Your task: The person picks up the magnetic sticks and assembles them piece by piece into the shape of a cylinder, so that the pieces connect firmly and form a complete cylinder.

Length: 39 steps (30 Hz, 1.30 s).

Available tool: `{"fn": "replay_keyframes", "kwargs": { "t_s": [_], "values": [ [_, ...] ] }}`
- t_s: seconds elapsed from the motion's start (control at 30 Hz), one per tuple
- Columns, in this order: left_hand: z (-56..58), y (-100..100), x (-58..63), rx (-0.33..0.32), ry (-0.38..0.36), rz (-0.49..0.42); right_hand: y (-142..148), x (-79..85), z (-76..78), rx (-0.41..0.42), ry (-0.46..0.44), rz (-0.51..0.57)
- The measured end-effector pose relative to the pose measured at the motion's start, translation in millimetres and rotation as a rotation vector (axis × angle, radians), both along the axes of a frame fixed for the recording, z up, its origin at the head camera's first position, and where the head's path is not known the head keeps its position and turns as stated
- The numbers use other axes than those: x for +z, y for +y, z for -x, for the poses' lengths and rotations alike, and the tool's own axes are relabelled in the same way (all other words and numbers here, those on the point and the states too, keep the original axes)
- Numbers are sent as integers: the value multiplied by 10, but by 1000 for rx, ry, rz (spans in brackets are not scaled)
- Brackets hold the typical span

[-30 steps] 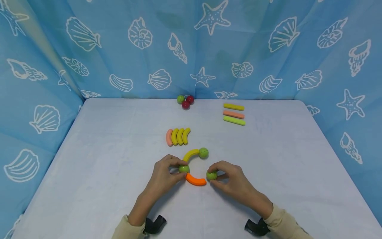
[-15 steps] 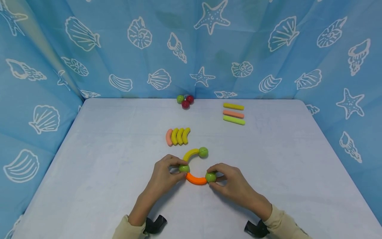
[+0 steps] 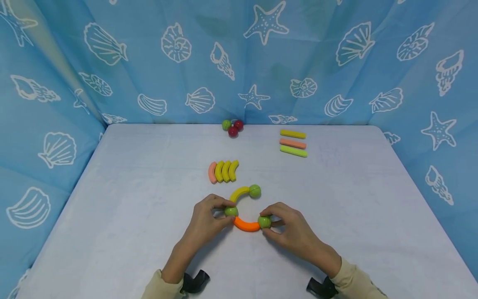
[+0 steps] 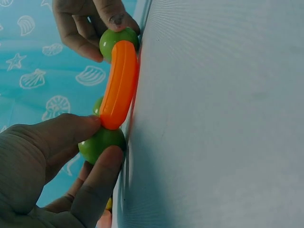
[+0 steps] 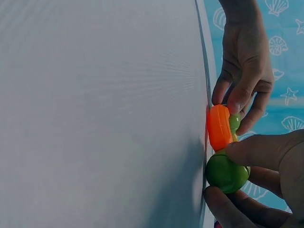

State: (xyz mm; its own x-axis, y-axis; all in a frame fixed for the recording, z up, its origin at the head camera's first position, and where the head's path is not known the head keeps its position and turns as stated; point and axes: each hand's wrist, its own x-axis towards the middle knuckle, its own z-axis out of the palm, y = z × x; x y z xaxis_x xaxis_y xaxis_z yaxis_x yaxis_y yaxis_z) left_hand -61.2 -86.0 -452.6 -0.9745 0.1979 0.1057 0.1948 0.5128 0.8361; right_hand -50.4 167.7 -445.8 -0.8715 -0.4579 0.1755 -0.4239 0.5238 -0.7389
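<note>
My left hand (image 3: 209,216) pinches a green ball (image 4: 100,145) between thumb and fingers on the table. A curved orange piece (image 3: 246,226) runs from that ball to a second green ball (image 5: 227,172), which my right hand (image 3: 289,226) pinches. In both wrist views the orange piece's ends sit right against the two balls. Beyond my left fingers, a curved yellow piece (image 3: 239,192) leads up from the left ball to a third green ball (image 3: 255,191). Together these parts form a rounded chain with a gap on its right side.
Behind the chain lie a curved pink piece (image 3: 212,172) and several curved yellow pieces (image 3: 226,171) side by side. Two red balls (image 3: 233,131) and a green ball (image 3: 226,124) rest at the back edge. Three straight sticks (image 3: 293,143) lie back right. A blue shell-print curtain (image 3: 239,62) surrounds the table.
My right hand has brought its green ball slightly left, from just off the orange piece's right end to meeting it. My left hand stays in place on its ball.
</note>
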Motion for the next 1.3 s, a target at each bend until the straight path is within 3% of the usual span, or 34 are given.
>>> {"fn": "replay_keyframes", "kwargs": {
  "t_s": [0.23, 0.43, 1.07, 1.3],
  "values": [
    [-36, -5, 18, -18, -14, 32, 32, 4, 39, -31, 7, -29],
    [-81, 0, 50, -89, -10, 81, 81, -5, 105, -61, 66, -41],
    [-193, 86, 114, -232, -69, 60, 79, 28, 302, -36, 94, -35],
    [-199, 120, 140, -229, -57, 80, 71, 29, 308, -59, 119, -39]
  ]
}}
